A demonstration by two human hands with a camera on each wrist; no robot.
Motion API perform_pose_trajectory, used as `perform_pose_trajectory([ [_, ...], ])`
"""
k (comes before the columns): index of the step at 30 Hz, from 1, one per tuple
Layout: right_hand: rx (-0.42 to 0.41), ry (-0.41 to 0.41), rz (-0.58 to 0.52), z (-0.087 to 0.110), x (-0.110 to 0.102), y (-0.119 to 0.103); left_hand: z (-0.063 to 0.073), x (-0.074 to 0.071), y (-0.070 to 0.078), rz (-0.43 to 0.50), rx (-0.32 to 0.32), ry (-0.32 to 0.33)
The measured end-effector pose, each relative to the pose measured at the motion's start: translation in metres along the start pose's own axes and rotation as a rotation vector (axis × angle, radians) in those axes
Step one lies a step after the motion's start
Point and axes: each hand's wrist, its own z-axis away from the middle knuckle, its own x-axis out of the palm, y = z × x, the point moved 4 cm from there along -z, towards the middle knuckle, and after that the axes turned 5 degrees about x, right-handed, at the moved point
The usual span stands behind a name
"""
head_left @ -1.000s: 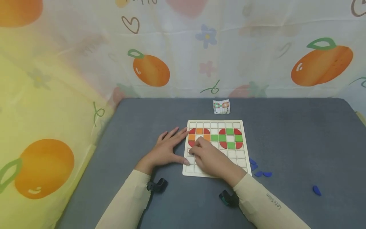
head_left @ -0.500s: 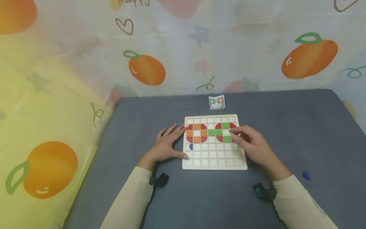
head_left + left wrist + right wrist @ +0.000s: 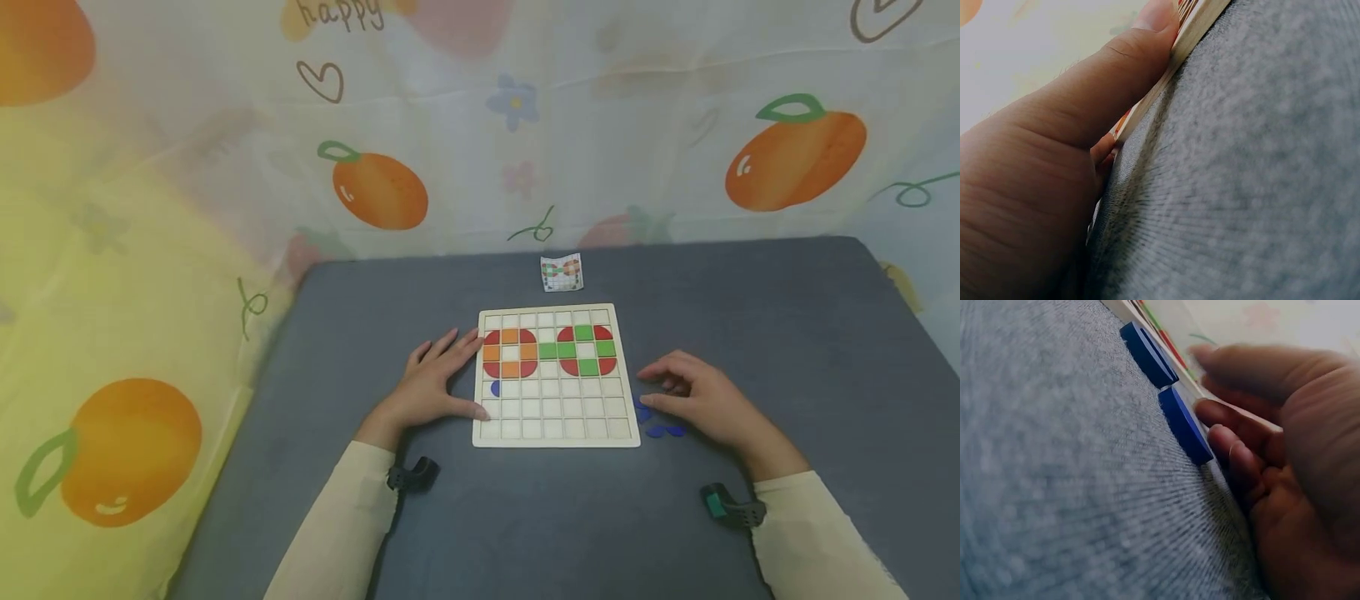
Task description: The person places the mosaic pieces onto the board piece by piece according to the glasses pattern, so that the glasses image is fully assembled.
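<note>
A pale square grid board (image 3: 555,429) lies on the table, with red, orange and green pieces set in its upper rows. One blue piece (image 3: 495,388) sits in a cell lower left. My left hand (image 3: 427,382) is spread at the board's left side, thumb on the rim and fingertips at the edge; the left wrist view has the thumb (image 3: 1116,69) against the wooden edge. Off the board's right side, my right hand (image 3: 708,400) hovers by several blue curved pieces (image 3: 656,432), thumb and fingers apart. Blue pieces (image 3: 1185,428) lie just beyond those fingers in the right wrist view.
A small printed card (image 3: 562,273) with a coloured grid pattern lies behind the board. Grey cloth (image 3: 555,517) covers the table. A fruit-print curtain (image 3: 450,125) hangs along the back and left.
My right hand has gone from the board's left part across to the blue pieces at its right. A blue piece now shows in a lower-left cell. My left hand stays at the edge.
</note>
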Motion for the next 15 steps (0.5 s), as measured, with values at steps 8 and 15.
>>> perform_pose_trajectory([
  [8,-0.066,-0.037,0.058,-0.0023,0.0050,-0.0093,0.0020,-0.0007,-0.0023,-0.002,0.004,0.000],
  [15,-0.057,0.002,0.087,0.0006,0.0026,-0.0072,0.0018,0.0008,-0.0016,-0.005,-0.003,-0.006],
])
